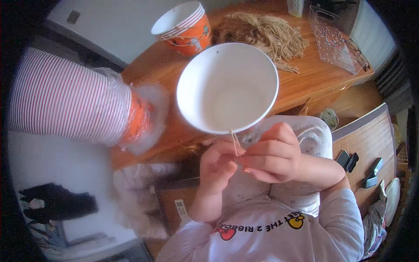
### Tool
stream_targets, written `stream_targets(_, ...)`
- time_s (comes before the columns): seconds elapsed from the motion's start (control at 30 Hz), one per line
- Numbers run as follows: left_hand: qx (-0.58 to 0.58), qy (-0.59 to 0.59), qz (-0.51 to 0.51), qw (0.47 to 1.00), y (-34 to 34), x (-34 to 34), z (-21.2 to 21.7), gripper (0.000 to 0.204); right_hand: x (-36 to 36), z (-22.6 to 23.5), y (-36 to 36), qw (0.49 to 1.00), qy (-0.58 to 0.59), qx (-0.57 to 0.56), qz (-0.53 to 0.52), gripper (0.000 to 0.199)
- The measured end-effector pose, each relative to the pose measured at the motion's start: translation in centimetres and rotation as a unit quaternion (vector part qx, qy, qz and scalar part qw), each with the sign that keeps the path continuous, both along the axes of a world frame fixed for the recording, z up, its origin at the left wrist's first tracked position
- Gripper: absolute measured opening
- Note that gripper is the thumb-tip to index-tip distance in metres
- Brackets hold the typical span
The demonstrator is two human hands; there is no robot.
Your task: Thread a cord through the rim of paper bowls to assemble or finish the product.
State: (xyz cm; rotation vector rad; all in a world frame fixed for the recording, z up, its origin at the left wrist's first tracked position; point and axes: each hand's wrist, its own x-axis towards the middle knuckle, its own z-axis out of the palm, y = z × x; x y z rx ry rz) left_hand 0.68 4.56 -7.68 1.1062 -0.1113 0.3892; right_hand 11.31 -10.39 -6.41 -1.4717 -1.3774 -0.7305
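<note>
- A brown wooden table [305, 83] fills the top of the view, and a white wall is behind it.
- On the table sits an orange paper bucket [185, 28] with red and white stripes near its rim.
- Beside it lies a pile of tan string [270, 35], and further right a clear plastic board [336, 39] with small dots on it.
- A long stack of striped paper buckets [65, 102] in a clear plastic bag lies on its side at the left.
- A wooden floor [366, 139] shows at the right, with small dark things lying on it.
- A white paper bucket [227, 87] is held up over the lap, its open mouth facing the camera.
- It sits just above both hands, and its rim touches them.
- A thin piece of string [235, 142] hangs from the bucket's lower rim, down between the hands.
- The left hand [218, 163] has its fingers pressed together, pinching the string.
- The right hand [275, 153] is curled, its fingertips pinching the same string right next to the left hand.
</note>
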Motion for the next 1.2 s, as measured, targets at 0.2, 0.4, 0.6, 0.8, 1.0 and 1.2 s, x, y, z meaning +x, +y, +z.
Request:
stream_targets(0.2, -0.014, 0.026, -0.016, 0.999, 0.1, 0.2, -1.2, 0.021, 0.3, -0.5, 0.1, 1.000, 0.003, 0.006, 0.003, 0.025)
stream_targets(0.4, 0.133, 0.033, 0.089, 0.987, 0.1, -0.5, -1.0, 0.016, 0.5, 0.3, 0.4, 1.000, -0.016, 0.019, -0.010, 0.028)
stream_targets(0.6, 0.328, -0.040, 0.284, 0.900, -0.2, -0.8, 0.8, 0.015, 0.4, 1.7, 1.2, 0.996, -0.067, 0.051, -0.043, 0.031)
stream_targets(0.8, 0.472, -0.115, 0.361, 0.796, 0.4, -0.6, 2.7, 0.014, -0.1, 3.1, 1.9, 0.994, -0.078, 0.067, -0.047, 0.034)
stream_targets(1.0, 0.478, -0.118, 0.368, 0.789, -0.2, -0.8, 3.6, 0.014, -0.6, 3.9, 2.0, 0.997, -0.060, 0.023, -0.045, 0.030)
stream_targets(1.2, 0.424, -0.108, 0.354, 0.827, 0.0, -0.3, 3.2, 0.015, -0.1, 2.6, 0.4, 0.993, -0.113, 0.033, -0.010, 0.030)
